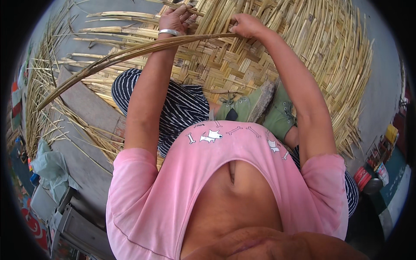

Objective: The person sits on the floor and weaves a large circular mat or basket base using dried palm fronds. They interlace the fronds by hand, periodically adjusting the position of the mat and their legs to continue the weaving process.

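Observation:
A large woven mat of pale reed strips (pixel 245 65) spreads in front of me, its loose strip ends sticking out to the left. My left hand (pixel 175 21), a silver bracelet at its wrist, is closed around a reed strip (pixel 194 10) near the top of the view. In my right hand (pixel 248 26), closed over the mat, is one end of a long brown reed strip (pixel 143 48). That strip crosses over my left forearm and runs down to the far left, its tip off the mat.
Many loose reeds (pixel 41 99) lie heaped on the grey floor at left, beside a flat board (pixel 86 97). My green shoes (pixel 242 106) rest on the mat. A pale plastic bag (pixel 50 167) sits lower left; a red round object (pixel 363 177) stands at right.

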The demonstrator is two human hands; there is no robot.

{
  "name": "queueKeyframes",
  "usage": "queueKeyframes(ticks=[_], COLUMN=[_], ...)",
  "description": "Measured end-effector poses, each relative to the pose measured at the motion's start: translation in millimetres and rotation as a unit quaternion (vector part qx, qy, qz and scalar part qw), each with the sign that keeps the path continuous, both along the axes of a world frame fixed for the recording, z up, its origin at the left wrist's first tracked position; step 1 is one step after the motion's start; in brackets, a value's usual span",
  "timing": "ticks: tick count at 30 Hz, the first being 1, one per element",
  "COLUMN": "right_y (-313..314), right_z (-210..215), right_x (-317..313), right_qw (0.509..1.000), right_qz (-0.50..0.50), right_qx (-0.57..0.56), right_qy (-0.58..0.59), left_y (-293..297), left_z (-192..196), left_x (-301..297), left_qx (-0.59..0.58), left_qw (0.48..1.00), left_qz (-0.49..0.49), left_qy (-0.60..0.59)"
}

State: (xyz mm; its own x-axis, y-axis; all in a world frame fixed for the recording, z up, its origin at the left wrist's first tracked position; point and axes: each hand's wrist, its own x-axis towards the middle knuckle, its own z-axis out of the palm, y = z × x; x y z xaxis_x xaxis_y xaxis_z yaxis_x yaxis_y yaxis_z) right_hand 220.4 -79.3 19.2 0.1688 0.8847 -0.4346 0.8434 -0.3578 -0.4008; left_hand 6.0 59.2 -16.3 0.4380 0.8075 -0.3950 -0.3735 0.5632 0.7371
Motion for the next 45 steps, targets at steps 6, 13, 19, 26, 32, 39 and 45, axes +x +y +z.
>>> queueKeyframes(ticks=[6, 13, 19, 26, 32, 39, 45], right_y=[-4, -7, -7, -5, -12, -18, -23], right_z=[-69, -32, -39, -11, -5, 35, 24], right_x=[41, 17, 15, 10, 28, 6, -6], right_qw=[0.992, 0.980, 0.995, 0.993, 0.988, 0.992, 0.993], right_qz=[-0.016, -0.093, -0.057, -0.051, 0.011, 0.033, 0.042], right_qx=[0.054, 0.020, 0.071, 0.003, 0.108, 0.093, 0.094], right_qy=[0.113, 0.175, 0.028, 0.102, 0.106, 0.076, -0.050], left_y=[0, 9, -12, -21, -14, 9, 34], left_z=[-38, -48, -29, -46, -25, -32, -36], left_x=[14, 16, 18, -11, -13, -29, -46], left_qx=[-0.154, -0.099, -0.009, 0.124, 0.188, -0.028, -0.039], left_qw=[0.987, 0.983, 0.993, 0.981, 0.947, 0.977, 0.930], left_qz=[-0.051, -0.153, -0.095, -0.067, -0.096, -0.114, -0.280], left_qy=[0.010, 0.011, 0.069, 0.135, 0.242, 0.178, 0.235])
